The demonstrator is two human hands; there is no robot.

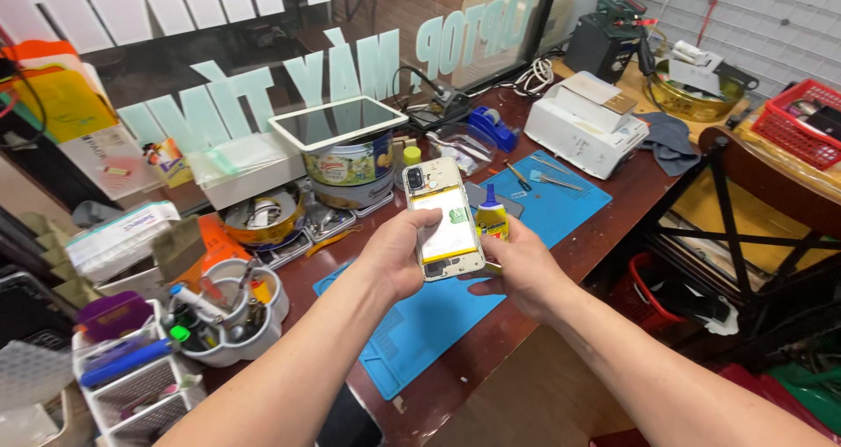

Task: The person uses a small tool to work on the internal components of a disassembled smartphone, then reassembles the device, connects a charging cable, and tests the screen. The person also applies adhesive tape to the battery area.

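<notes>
Above the blue mat [420, 324], the left hand [399, 253] clasps the opened phone [445, 219] by its left edge, thumb pressed on the pale inner face. Right of it, the right hand [519, 267] supports the phone's near right corner, fingers closed around a small glue bottle [491, 218] standing upright just beside the phone.

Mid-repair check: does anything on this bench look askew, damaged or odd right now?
The white tablet lies tilted atop a round printed tin, overhanging its rim. The opened phone, back cover off with its yellow-white battery exposed, is held above the blue work mat by the left hand and right hand. No spill visible.
</notes>
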